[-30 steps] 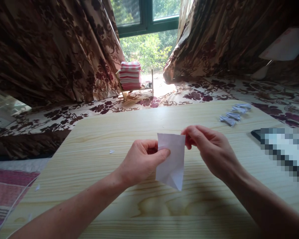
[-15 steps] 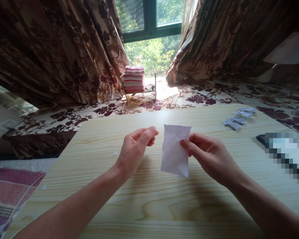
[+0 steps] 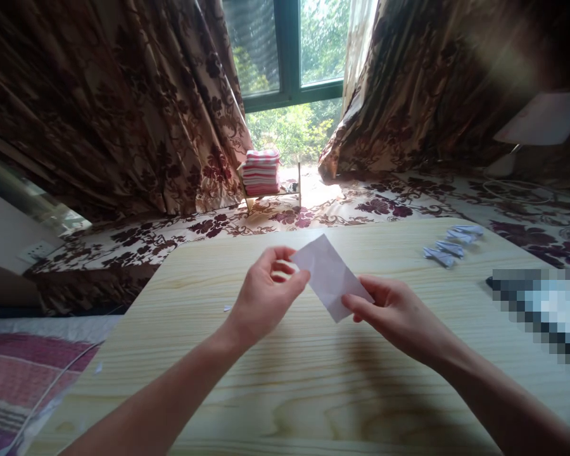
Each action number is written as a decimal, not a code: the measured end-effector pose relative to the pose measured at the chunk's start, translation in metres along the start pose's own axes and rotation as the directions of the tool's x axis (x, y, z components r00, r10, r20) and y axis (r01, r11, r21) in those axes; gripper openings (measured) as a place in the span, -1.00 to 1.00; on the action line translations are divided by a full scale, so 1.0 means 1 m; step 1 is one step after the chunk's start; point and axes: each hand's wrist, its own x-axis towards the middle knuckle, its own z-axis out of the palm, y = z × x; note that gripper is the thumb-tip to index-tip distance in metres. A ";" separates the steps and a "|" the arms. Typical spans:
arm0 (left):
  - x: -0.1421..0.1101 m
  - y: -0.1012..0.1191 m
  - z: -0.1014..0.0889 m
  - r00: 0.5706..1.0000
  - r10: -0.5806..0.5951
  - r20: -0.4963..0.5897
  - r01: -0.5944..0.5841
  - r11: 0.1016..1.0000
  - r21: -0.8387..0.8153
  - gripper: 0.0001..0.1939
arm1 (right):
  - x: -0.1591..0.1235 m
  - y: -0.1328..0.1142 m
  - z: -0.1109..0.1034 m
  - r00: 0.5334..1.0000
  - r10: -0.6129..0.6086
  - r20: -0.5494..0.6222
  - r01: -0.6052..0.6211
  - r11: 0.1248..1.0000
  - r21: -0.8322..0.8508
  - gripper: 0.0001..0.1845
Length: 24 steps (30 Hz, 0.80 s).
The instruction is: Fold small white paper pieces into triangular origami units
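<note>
A small white sheet of paper [image 3: 327,275] is held tilted above the wooden table [image 3: 247,386], between both of my hands. My left hand [image 3: 273,285] pinches its left edge, thumb in front and fingers behind. At the lower right corner, my right hand [image 3: 380,304] grips the sheet with the thumb on its face; the fingers behind are partly hidden. Several folded paper pieces [image 3: 451,244] lie in a group at the table's far right.
A tablet-like device [image 3: 541,310], blurred out, lies at the right edge. Paper scraps [image 3: 227,308] are on the left of the table. Beyond stands a small rack with folded striped cloths [image 3: 261,172], before the window. A lamp [image 3: 541,120] is at the far right.
The paper has turned from upright to slanted. My left hand, apart from it before, has come to its left edge and taken hold. The right hand's grip has moved to the lower corner.
</note>
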 end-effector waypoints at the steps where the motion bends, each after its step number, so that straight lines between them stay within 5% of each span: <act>1: 0.003 0.007 -0.005 0.978 0.195 -0.076 -0.182 0.971 0.155 -0.60 | 0.001 -0.001 -0.004 1.000 -0.008 0.012 0.009 0.997 -0.082 -0.78; 3: 0.009 0.022 -0.012 0.868 0.497 -0.006 -0.452 0.794 0.406 -0.46 | 0.006 -0.007 -0.013 0.995 -0.038 0.089 0.057 0.972 -0.226 -0.77; 5: 0.013 0.030 -0.014 0.818 0.553 0.162 -0.551 0.669 0.499 -0.58 | 0.013 -0.017 -0.022 0.983 -0.084 0.164 0.133 0.940 -0.315 -0.77; 8: 0.017 0.031 -0.009 0.862 0.419 0.284 -0.506 0.738 0.446 -0.88 | 0.027 -0.033 -0.035 0.964 -0.219 0.148 0.256 0.915 -0.313 -0.79; 11: 0.018 0.024 -0.003 0.969 0.209 0.130 -0.226 0.965 0.130 -0.86 | 0.039 -0.042 -0.044 0.934 -0.343 -0.102 0.323 0.931 -0.171 -0.82; 14: 0.018 0.021 -0.001 1.000 -0.014 0.001 0.014 0.975 -0.221 -0.85 | 0.040 -0.040 -0.040 0.927 -0.235 -0.293 0.268 0.960 0.077 -0.63; 18: 0.015 0.021 0.001 0.997 -0.072 -0.008 0.066 0.949 -0.308 -0.85 | 0.028 -0.029 -0.017 0.987 -0.118 -0.106 0.141 0.959 0.247 -0.65; 24: 0.012 0.021 0.006 0.993 -0.086 0.087 0.109 0.945 -0.308 -0.81 | 0.023 -0.021 0.000 0.991 -0.078 -0.108 0.113 0.919 0.379 -0.71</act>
